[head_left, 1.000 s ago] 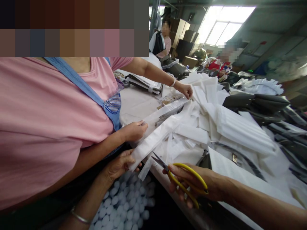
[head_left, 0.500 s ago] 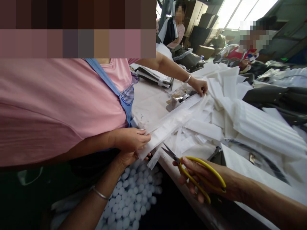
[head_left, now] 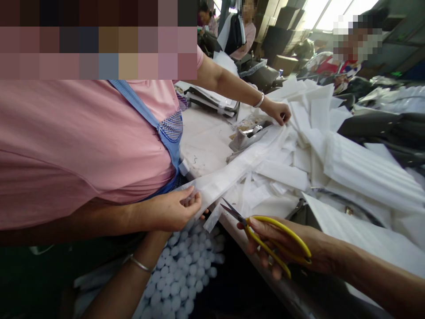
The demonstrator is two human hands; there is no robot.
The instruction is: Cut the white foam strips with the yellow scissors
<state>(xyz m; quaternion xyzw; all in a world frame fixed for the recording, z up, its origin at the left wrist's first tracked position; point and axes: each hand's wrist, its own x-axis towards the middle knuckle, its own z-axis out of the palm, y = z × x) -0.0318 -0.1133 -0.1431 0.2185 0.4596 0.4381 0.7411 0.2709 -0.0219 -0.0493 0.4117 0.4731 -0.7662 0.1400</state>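
A co-worker in a pink shirt (head_left: 76,146) stands close on the left, one of their hands (head_left: 172,210) pinching the near end of a long white strip (head_left: 232,170) and the other hand (head_left: 278,111) pressing its far end down on the table (head_left: 202,141). The wearer's left hand is hidden behind that near hand (only the forearm with a bracelet (head_left: 139,264) shows), so I cannot tell its grip. The right hand (head_left: 282,252) is closed around the yellow scissors (head_left: 265,237), blades slightly parted and pointing at a hanging strip end (head_left: 212,221) just beside the table's edge. A heap of white strips (head_left: 315,146) covers the table to the right, with dark bags (head_left: 375,128) beyond. Below the edge lies white bubbled sheeting (head_left: 179,283). The free room is the narrow gap between the co-worker and the table edge.
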